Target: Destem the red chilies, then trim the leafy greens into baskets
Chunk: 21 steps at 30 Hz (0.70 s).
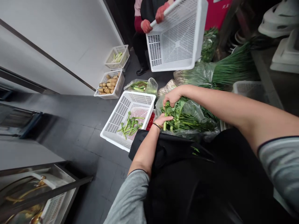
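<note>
A clear plastic bag (198, 107) of leafy green stalks (184, 119) lies in front of me, over my dark apron. My left hand (162, 119), a bracelet at its wrist, is closed on the cut ends of a few stalks at the bag's left edge. My right hand (173, 97) is curled over the tops of the same bunch, fingers pressed into the leaves. To the left on the floor stands a white perforated basket (116, 115) holding several trimmed green stalks (130, 124).
Another person in red gloves (161, 12) holds a tilted white basket (198, 34) at the top. On the dark floor are a basket of ginger (109, 85), a basket of pale stalks (117, 57) and bagged greens (142, 85). Long green chives (229, 68) lie right.
</note>
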Each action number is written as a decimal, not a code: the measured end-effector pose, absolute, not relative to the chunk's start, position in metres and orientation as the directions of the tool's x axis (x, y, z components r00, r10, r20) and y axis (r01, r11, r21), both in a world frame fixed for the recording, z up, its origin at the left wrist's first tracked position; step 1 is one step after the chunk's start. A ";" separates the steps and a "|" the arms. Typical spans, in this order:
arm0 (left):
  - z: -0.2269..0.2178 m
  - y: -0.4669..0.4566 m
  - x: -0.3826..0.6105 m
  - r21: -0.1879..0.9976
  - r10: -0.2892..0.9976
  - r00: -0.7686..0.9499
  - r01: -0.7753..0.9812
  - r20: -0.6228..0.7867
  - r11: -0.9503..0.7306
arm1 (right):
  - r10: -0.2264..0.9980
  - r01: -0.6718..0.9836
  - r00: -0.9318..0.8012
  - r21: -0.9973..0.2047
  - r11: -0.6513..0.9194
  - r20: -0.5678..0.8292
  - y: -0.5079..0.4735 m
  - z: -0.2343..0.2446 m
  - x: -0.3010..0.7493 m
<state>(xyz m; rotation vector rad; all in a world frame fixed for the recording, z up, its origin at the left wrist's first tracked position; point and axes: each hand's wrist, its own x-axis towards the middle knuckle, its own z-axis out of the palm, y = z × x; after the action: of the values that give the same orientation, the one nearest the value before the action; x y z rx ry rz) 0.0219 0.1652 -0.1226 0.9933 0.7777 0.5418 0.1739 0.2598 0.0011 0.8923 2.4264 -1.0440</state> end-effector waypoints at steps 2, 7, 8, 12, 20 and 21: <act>-0.121 0.157 0.025 0.800 0.729 0.600 -0.233 -0.329 0.553 | 0.400 0.654 -0.753 -0.527 0.542 -0.522 0.275 -0.003 0.163; -0.104 0.152 0.023 0.728 0.788 0.491 -0.372 -0.371 0.575 | 0.609 0.587 -0.775 -0.549 0.595 -0.169 0.296 0.012 0.162; -0.098 0.154 0.020 0.739 0.801 0.455 -0.366 -0.388 0.566 | 0.707 0.589 -0.707 -0.569 0.574 -0.017 0.292 0.017 0.172; -0.081 0.152 0.004 0.771 0.843 0.339 -0.359 -0.417 0.526 | 0.928 0.711 -0.208 -0.603 0.360 0.308 0.239 -0.001 0.234; -0.068 0.094 0.006 0.762 0.867 0.271 -0.414 -0.419 0.498 | 0.924 0.932 -0.334 -0.213 0.294 -0.186 0.101 -0.165 0.269; -0.065 0.085 0.006 0.748 0.860 0.287 -0.427 -0.422 0.509 | 0.920 0.914 -0.369 -0.229 0.335 -0.128 0.098 -0.172 0.266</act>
<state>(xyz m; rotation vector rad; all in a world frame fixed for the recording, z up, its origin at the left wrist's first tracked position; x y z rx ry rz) 0.0064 0.0847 -0.0650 0.5602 0.9167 0.9223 0.2661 0.0980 -0.1722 1.7775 2.5867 -0.4179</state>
